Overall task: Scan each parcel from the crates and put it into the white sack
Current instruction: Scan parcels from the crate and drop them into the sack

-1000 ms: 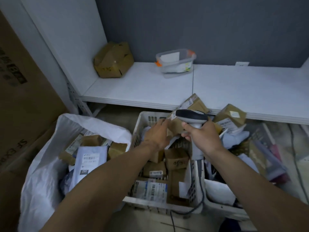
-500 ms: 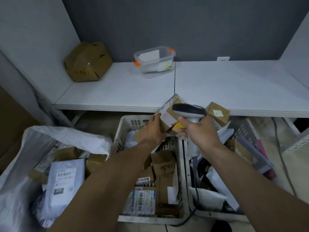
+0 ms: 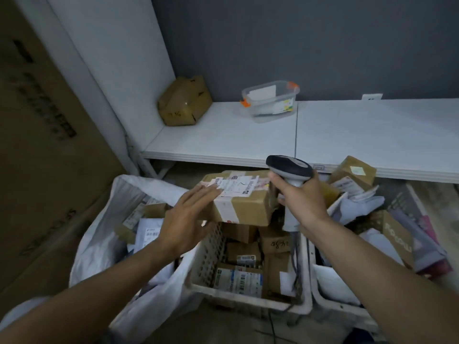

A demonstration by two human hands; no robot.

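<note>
The white slotted plastic crate (image 3: pixel 211 247) holds small brown boxes. Above its far left corner is the brown cardboard parcel with a white label (image 3: pixel 244 207). Its long side runs left to right, label up, and its left end points at the white sack (image 3: pixel 99 239) left of the crate. The left hand (image 3: pixel 185 219) lays straight fingers flat on that end. At the parcel's right end, the right hand (image 3: pixel 301 202) grips the grey handheld scanner (image 3: pixel 289 167). Beyond the crate stands a white shelf (image 3: pixel 223 135).
</note>
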